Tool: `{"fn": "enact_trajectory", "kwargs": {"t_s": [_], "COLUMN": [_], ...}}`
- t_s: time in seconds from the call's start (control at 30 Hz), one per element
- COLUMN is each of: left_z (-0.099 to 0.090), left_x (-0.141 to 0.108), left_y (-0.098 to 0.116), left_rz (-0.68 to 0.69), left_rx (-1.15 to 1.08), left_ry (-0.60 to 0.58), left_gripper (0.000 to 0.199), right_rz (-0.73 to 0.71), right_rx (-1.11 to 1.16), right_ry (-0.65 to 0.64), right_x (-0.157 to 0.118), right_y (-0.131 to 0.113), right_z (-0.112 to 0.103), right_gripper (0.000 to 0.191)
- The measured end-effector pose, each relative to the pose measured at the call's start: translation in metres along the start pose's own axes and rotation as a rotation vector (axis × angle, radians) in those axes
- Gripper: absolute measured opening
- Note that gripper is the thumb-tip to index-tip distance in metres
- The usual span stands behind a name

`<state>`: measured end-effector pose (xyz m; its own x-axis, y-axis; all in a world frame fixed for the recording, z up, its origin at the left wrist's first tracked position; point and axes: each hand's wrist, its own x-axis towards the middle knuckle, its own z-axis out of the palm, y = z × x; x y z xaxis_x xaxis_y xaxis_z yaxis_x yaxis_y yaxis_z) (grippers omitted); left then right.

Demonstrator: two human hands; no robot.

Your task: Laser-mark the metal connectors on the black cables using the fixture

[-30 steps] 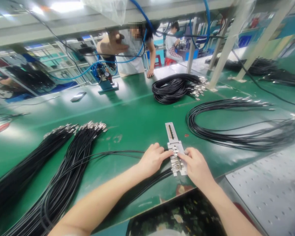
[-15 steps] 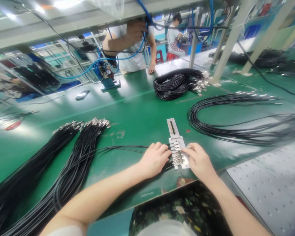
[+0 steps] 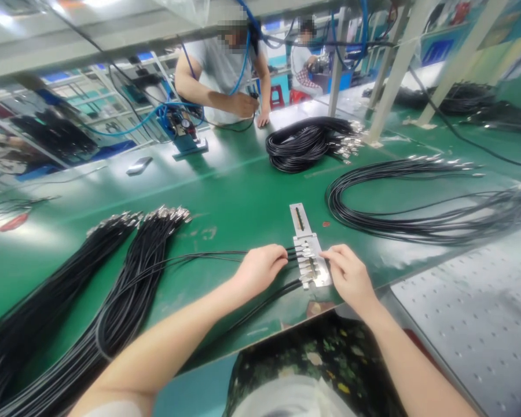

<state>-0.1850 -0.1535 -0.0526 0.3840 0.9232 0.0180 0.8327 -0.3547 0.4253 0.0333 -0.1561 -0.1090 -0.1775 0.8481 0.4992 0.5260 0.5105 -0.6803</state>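
Note:
A metal fixture lies on the green table mat, with several silver cable connectors seated side by side across it. Black cables leave its left side. Just left of it, my left hand is closed around black cables that run back to the left bundle. My right hand is at the fixture's right edge, thumb and index finger pinched together; anything between these fingertips is too small to make out. A slotted metal plate adjoins the fixture's far end.
Two thick cable bundles lie at the left. Coiled cables and a looped bunch lie beyond and right. A perforated metal plate is at the right front. Across the table, a person's hand holds something dark near a blue device.
My left hand has drawn back left from the fixture, uncovering cables at its side. My right hand stays by the right edge. The person across has lowered a hand. The whole view has shifted slightly.

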Motion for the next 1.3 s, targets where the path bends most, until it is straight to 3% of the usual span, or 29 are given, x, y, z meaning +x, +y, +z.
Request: {"fn": "enact_trajectory", "kwargs": {"t_s": [0.27,0.47,0.57,0.77,0.93,1.1,1.3], "left_z": [0.025,0.034,0.037,0.039,0.042,0.039,0.022], "left_x": [0.001,0.0,-0.002,-0.006,-0.005,-0.003,0.005], "left_y": [-0.003,-0.004,-0.006,-0.015,-0.018,-0.017,-0.003], "left_rz": [0.08,0.116,0.156,0.363,0.399,0.415,0.352], "left_rx": [0.25,0.402,0.398,0.315,0.303,0.295,0.4], "left_ry": [-0.006,0.0,0.021,0.082,0.114,0.054,-0.134], "left_gripper": [0.02,0.025,0.026,0.031,0.03,0.032,0.029], "right_rz": [-0.01,-0.095,-0.117,-0.195,-0.247,-0.231,-0.193], "right_rx": [-0.041,-0.189,-0.299,-0.509,-0.551,-0.558,-0.598], "right_ry": [-0.052,-0.127,-0.141,-0.1,-0.105,-0.113,-0.203], "right_x": [-0.002,-0.002,-0.002,-0.004,-0.004,-0.005,0.004], "right_y": [0.002,0.003,0.002,0.001,-0.002,-0.007,-0.017], "right_z": [0.002,0.004,0.006,0.008,0.007,0.005,0.004], "right_gripper": [0.033,0.038,0.038,0.034,0.031,0.026,0.028]}}
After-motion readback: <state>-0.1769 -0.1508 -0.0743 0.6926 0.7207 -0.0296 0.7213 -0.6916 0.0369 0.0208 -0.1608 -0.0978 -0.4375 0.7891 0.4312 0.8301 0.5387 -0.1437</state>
